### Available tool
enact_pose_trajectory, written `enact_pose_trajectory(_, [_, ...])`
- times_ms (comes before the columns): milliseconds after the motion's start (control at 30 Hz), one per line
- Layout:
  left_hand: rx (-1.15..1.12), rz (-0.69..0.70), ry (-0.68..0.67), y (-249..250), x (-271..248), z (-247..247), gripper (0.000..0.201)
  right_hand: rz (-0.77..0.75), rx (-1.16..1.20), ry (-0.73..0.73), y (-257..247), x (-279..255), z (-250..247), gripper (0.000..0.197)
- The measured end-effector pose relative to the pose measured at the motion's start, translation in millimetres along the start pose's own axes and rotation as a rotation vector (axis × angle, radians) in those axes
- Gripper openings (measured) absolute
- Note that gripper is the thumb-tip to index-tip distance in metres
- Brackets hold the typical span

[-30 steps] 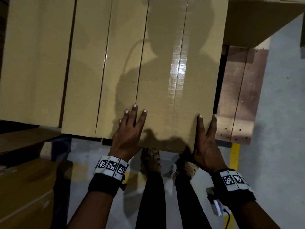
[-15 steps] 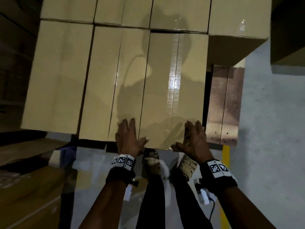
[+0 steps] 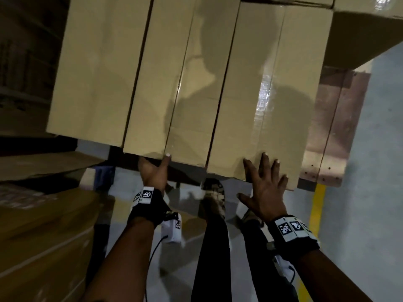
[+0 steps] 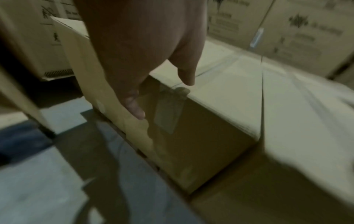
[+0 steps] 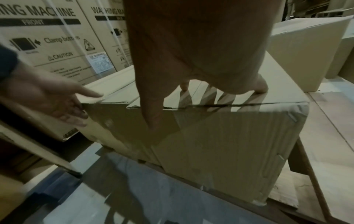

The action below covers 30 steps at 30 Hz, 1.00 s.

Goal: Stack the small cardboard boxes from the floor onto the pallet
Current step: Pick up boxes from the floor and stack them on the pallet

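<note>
One wrist view shows print (image 5: 38,13) (washing machine) — unseen overhead.

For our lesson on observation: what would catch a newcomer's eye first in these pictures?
First, the row of plain tan cardboard boxes packed side by side on the brown wooden pallet, filling the head view. Next, the right hand spread flat on the near end of the rightmost taped box, and the left hand at the near edge of its neighbour.

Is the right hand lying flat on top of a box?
Yes, the right hand lies with fingers spread and straight on the top of the nearest cardboard box.
</note>
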<state>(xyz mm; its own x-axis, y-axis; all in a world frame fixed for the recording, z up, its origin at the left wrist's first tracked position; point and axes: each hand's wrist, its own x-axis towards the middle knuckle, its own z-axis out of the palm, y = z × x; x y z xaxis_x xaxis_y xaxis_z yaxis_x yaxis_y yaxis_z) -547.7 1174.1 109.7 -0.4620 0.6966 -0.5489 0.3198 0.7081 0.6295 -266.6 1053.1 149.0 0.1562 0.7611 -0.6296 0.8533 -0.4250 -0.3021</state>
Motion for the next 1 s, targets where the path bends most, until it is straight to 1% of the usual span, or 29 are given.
enact_pose_trajectory(100, [0.000,-0.003,0.055,10,9,1,0.083,-0.001,-0.008,-0.016,1,2,-1,0.104])
enact_pose_trajectory(167, [0.002,-0.002,0.047,10,10,2,0.080,0.008,-0.020,-0.020,1,2,-1,0.106])
enact_pose_trajectory(267, [0.027,-0.010,0.005,1,12,3,0.088,0.027,-0.037,-0.034,0,3,1,0.109])
enact_pose_trajectory(400, [0.025,0.043,-0.040,-9,4,7,0.100,0.053,-0.018,-0.039,-7,4,1,0.110])
enact_pose_trajectory(467, [0.052,0.048,-0.052,-10,-3,11,0.109,0.067,0.010,-0.022,-11,6,2,0.110])
enact_pose_trajectory(533, [0.086,0.008,-0.103,-4,-18,18,0.108,0.076,0.042,0.014,-12,7,2,0.109])
enact_pose_trajectory(567, [0.104,-0.039,-0.130,-4,-26,24,0.104,0.080,0.062,0.040,-11,7,2,0.109])
enact_pose_trajectory(633, [0.149,-0.108,-0.227,-7,-45,38,0.088,0.119,0.107,0.094,-6,7,1,0.110])
enact_pose_trajectory(667, [0.150,-0.137,-0.297,-8,-54,45,0.085,0.147,0.129,0.116,-2,7,1,0.110])
enact_pose_trajectory(700, [0.141,-0.180,-0.382,-9,-65,52,0.089,0.168,0.145,0.127,2,7,1,0.111])
enact_pose_trajectory(733, [0.096,-0.258,-0.464,-8,-77,58,0.085,0.173,0.146,0.129,5,7,0,0.111])
enact_pose_trajectory(767, [0.016,-0.328,-0.520,-5,-88,64,0.069,0.169,0.130,0.123,7,6,-1,0.110])
enact_pose_trajectory(800, [-0.040,-0.350,-0.542,-6,-97,69,0.046,0.155,0.108,0.115,9,6,-1,0.110])
enact_pose_trajectory(833, [-0.068,-0.339,-0.547,-5,-103,75,0.030,0.142,0.084,0.102,11,5,-1,0.110])
enact_pose_trajectory(867, [-0.084,-0.322,-0.550,-4,-109,81,0.026,0.134,0.064,0.092,13,5,-2,0.109])
enact_pose_trajectory(933, [-0.116,-0.296,-0.526,-3,-113,84,0.027,0.140,0.033,0.093,16,6,-2,0.108])
enact_pose_trajectory(1000, [-0.149,-0.294,-0.491,-5,-109,84,0.026,0.176,0.011,0.118,18,6,-1,0.106])
